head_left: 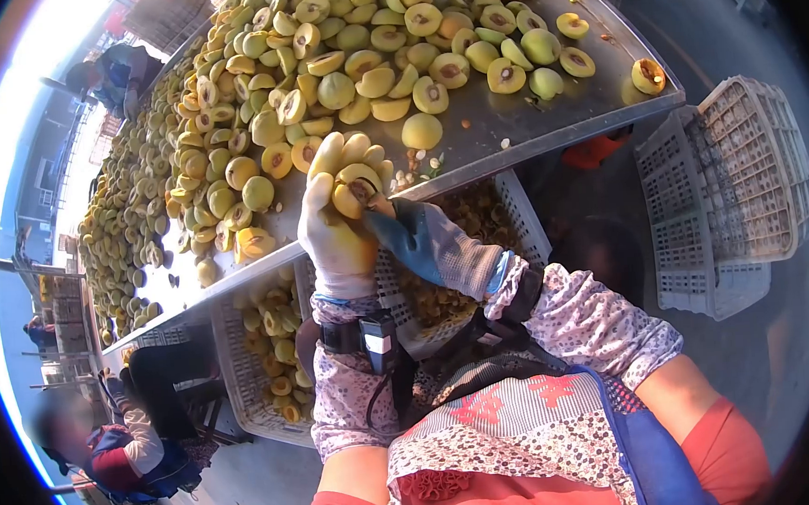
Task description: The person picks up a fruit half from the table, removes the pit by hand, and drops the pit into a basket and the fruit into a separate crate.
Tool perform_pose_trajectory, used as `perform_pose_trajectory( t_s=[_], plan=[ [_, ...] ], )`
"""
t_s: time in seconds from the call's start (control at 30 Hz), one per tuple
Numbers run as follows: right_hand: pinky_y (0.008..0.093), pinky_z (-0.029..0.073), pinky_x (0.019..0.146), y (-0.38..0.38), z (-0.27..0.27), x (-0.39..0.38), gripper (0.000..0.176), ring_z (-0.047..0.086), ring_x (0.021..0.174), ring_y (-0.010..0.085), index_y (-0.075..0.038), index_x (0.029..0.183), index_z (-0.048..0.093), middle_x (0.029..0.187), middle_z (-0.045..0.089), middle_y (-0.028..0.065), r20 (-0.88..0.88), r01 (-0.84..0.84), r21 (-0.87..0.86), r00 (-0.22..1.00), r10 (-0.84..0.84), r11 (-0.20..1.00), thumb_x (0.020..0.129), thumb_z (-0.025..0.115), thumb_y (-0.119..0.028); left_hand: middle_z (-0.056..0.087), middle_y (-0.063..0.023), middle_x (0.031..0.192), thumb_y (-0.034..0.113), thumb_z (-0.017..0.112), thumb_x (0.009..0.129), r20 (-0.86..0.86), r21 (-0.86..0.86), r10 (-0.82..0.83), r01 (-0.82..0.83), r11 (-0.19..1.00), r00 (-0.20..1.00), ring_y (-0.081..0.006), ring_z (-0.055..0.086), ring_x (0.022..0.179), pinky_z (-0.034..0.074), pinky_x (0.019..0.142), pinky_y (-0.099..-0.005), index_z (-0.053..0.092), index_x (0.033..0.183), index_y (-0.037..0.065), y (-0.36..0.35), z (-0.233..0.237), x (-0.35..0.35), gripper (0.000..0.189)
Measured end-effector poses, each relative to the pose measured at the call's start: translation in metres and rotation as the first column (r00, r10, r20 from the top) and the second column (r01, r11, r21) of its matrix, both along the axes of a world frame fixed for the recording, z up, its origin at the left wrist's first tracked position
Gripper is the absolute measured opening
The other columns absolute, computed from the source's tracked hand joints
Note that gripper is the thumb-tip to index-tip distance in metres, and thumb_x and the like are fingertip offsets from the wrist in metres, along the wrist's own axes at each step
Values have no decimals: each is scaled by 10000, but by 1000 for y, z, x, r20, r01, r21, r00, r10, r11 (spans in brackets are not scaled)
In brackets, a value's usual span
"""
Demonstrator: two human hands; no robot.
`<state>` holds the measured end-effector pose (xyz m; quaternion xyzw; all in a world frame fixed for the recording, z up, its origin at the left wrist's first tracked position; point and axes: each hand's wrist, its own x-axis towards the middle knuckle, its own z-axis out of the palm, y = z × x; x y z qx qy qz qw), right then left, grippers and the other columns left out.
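Note:
My left hand (336, 229), in a white glove stained yellow, is closed round a peach half (355, 193) at the table's near edge. The cut face of this yellow-green fruit is turned towards my right hand, and its middle is dark brown. My right hand (432, 246), in a blue and grey glove, is closed, with its fingertips against the cut face. Whatever those fingers grip is hidden. Just beyond my hands, many peach halves (377, 81) lie heaped on the metal table (591, 116), some cut side up.
Below the table edge stand a crate (241, 378) of fruit halves and a crate (524, 210) of brownish scraps. Stacked plastic crates (756, 171) are at the right. One person (125, 455) sits at the lower left; another person (120, 75) is at the far left.

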<state>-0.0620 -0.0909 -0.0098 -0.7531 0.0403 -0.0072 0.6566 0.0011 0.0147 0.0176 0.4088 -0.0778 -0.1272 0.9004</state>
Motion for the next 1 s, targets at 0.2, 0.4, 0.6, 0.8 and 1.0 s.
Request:
perform_pose_trajectory(
  t_s=[0.2,0.4,0.6,0.8,1.0],
  plan=[
    [402,528,762,14,-6,-8,489,709,888,345,16,1040,680,892,701,250,-11,21,132,1000,-20,991,999,552,-454,632,-142,1153,292,467,1040,-22,55,39,-38,998,999,-291,626,1079,524,975,-446,530,1359,-2,-3,8,-7,439],
    [384,518,699,17,-4,-13,521,633,729,254,8,993,648,748,656,113,1,-48,362,999,51,931,1001,538,-501,641,-154,1152,288,471,1037,116,158,45,-64,985,992,-296,648,1037,545,942,-431,518,1372,1,0,4,-7,444],
    [343,501,713,4,-7,-6,553,581,745,150,3,928,626,749,610,59,-106,-92,204,988,116,975,999,527,-537,660,-197,1171,365,449,1011,37,277,-151,135,951,988,-294,665,999,567,884,-407,520,1378,-5,11,27,-1,526],
    [281,426,504,-1,26,-14,567,495,565,97,-30,920,617,677,551,8,-210,-200,414,928,307,888,1007,481,-575,692,-149,976,301,435,1058,24,323,164,-163,932,986,-228,680,867,579,779,-321,592,1266,9,-4,20,-13,391],
    [236,311,415,-12,29,-22,473,401,464,66,-173,877,565,631,481,-71,-382,-135,594,821,425,793,965,528,-637,699,-187,1041,232,446,1033,139,275,-63,23,961,988,-236,675,874,523,768,-312,504,1355,-21,11,9,0,413]
  ],
)
